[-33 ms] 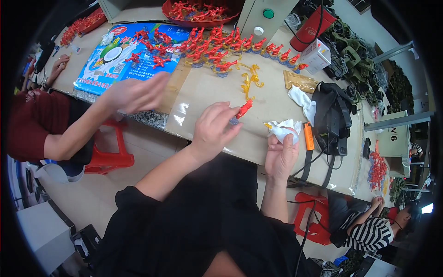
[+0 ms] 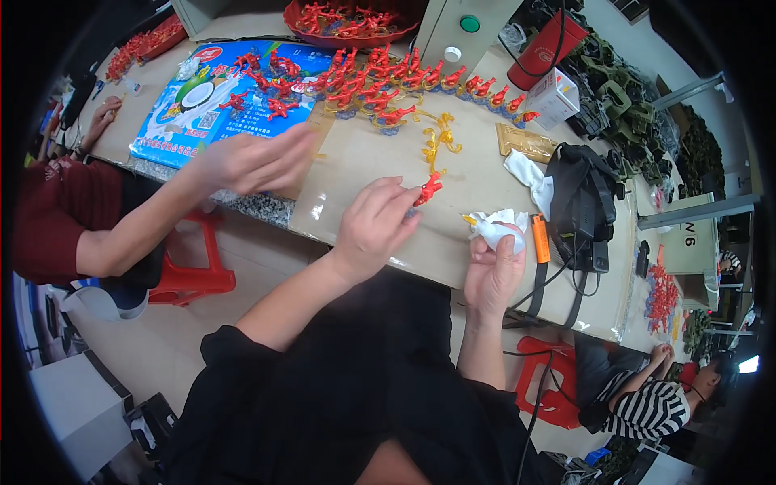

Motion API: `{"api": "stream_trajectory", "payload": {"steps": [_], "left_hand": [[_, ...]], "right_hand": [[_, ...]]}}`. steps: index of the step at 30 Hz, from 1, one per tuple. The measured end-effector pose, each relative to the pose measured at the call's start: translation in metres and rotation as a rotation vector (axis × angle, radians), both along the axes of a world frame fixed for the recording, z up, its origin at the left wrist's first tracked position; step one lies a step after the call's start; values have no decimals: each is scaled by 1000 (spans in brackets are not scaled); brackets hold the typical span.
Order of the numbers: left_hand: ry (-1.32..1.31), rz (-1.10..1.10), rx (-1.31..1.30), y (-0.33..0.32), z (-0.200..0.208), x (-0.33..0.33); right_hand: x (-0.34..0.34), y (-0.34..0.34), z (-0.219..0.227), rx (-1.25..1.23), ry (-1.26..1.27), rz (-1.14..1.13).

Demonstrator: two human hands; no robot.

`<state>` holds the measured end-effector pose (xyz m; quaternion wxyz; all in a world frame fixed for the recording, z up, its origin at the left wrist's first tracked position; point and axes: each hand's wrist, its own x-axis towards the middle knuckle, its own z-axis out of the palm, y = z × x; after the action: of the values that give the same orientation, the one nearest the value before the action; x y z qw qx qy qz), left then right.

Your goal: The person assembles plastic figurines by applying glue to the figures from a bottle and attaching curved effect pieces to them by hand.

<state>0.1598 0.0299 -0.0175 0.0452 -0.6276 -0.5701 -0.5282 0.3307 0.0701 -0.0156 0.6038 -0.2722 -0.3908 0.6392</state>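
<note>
My left hand (image 2: 373, 226) pinches a small red figurine (image 2: 430, 188) with a bluish clear base, just above the tabletop (image 2: 356, 166). My right hand (image 2: 493, 275) is closed around a small bottle wrapped in white tissue (image 2: 503, 230). Its yellow tip (image 2: 470, 219) points left, toward the figurine but apart from it. Beyond my left hand, loose clear-yellow curled pieces (image 2: 443, 139) lie on the table. Red figurines on clear yellow and bluish bases (image 2: 380, 97) stand crowded behind them, and a line of them runs right.
A co-worker's hand (image 2: 263, 162) reaches over the table at my left, near a blue printed cardboard sheet (image 2: 174, 129). On the right lie an orange lighter-like object (image 2: 540, 238), a black bag (image 2: 578, 198) and white tissue (image 2: 529, 179). A red bowl (image 2: 356, 36) of figurines sits behind.
The co-worker's hand has shifted a little to the right. The figurine in my left hand has turned slightly and its top leans more to the right. My right hand stays put.
</note>
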Motion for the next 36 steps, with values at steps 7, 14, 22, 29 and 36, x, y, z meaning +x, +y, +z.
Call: {"api": "stream_trajectory", "payload": {"steps": [7,14,22,29,36], "left_hand": [[427,2,31,1,-10,-5],[490,-17,28,0,-4,-4],[439,-42,34,0,-6,-3],[431,-52,27,1,-6,-3],[436,-62,10,0,-6,-4]], "right_hand": [[-8,-13,-2,301,-306,-206],[-2,-9,-9,642,-675,-277],[-5,-9,-7,763,-807,-316],[-5,-7,-6,787,-845,-325],[-8,-7,-5,810,-861,-355]]}}
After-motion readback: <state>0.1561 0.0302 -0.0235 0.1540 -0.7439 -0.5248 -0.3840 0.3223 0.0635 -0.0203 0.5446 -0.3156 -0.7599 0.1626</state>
